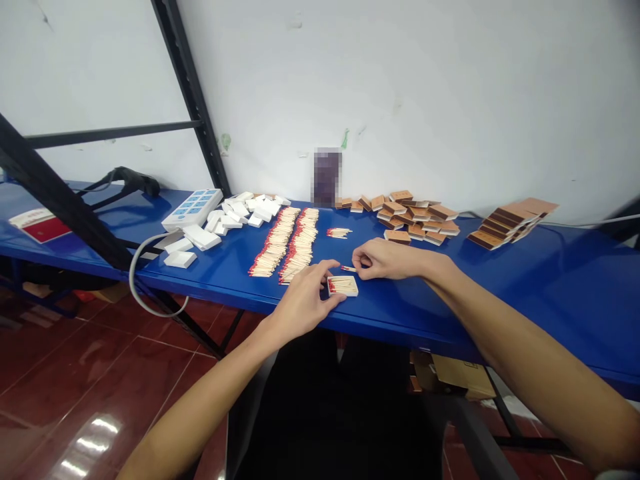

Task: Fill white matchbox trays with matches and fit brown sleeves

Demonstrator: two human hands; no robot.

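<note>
My left hand [309,297] grips a small white matchbox tray [353,291] by its left end, thumb along the near side and fingers at the far side. Red-tipped matches [341,284] lie inside the tray. Just above its far right corner, my right hand [373,259] pinches a match or two [349,269], red heads pointing left. Two long rows of matches [300,243] lie on the blue table beyond my left hand. A smaller bunch of matches [339,233] rests between those rows and my right hand.
White empty trays [250,210] are heaped at the back left beside a white box with blue panels [193,209]. Brown matchbox sleeves [417,217] are piled at the back right, with stacked sleeves [510,223] farther right. A black metal post [65,193] and white cable [133,273] stand left.
</note>
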